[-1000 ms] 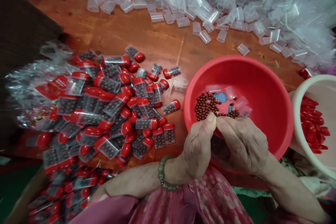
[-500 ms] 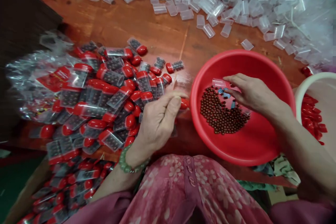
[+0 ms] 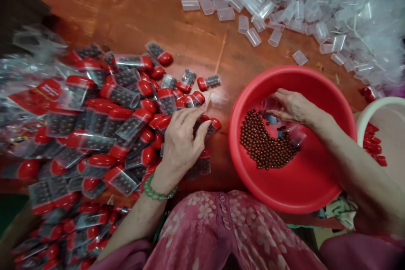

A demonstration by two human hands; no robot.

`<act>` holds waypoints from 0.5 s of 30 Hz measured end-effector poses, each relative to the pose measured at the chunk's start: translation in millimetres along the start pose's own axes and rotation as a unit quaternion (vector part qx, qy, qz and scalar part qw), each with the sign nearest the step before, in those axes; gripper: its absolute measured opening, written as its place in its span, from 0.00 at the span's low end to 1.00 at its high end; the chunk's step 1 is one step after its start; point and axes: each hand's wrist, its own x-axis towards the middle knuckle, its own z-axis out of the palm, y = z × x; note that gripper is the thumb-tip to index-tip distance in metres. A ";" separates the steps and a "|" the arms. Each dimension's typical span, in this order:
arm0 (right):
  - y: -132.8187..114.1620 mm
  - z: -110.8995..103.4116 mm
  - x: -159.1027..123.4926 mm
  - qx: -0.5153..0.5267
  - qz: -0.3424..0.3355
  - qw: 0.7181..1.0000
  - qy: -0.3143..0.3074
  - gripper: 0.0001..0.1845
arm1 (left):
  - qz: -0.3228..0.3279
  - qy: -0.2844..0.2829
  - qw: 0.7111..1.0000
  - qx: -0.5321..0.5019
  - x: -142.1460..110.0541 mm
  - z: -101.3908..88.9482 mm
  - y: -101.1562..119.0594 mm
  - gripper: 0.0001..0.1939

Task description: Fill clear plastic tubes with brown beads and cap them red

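My left hand (image 3: 183, 143) lies with fingers stretched over the edge of a heap of clear vials with red caps (image 3: 123, 109), filled with dark beads. Its fingertips touch a red-capped vial (image 3: 213, 125) lying on the table. My right hand (image 3: 292, 107) reaches into a red basin (image 3: 319, 76) and pinches an empty clear vial (image 3: 269, 103) just above a mound of small brown beads (image 3: 264, 147). A few more clear vials and a blue scrap lie among the beads.
Empty clear vials (image 3: 284, 4) are heaped across the back of the wooden table (image 3: 177, 29). A white basin (image 3: 384, 107) holding red caps (image 3: 375, 143) stands at the right. Bagged packs (image 3: 34, 97) lie at the left, blurred. My pink floral lap is below.
My hands, joined at the basin's near rim, have parted. The left carried a capped vial to the heap and set it down; the right went into the basin and took a clear vial.
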 end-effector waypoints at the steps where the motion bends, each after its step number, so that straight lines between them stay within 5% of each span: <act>1: -0.4 -4.1 -1.5 -0.061 0.013 0.998 -0.020 0.21 | 0.003 -0.007 0.999 -0.031 -0.3 2.0 5.1 0.17; 6: -15.5 -16.7 -1.4 -0.212 0.014 0.974 -0.081 0.16 | -0.005 -0.065 0.984 -0.167 -0.9 21.1 29.9 0.34; 15: -61.5 -5.7 7.2 -0.209 -0.125 0.966 -0.092 0.15 | -0.036 -0.097 0.955 -0.278 1.8 29.6 40.4 0.26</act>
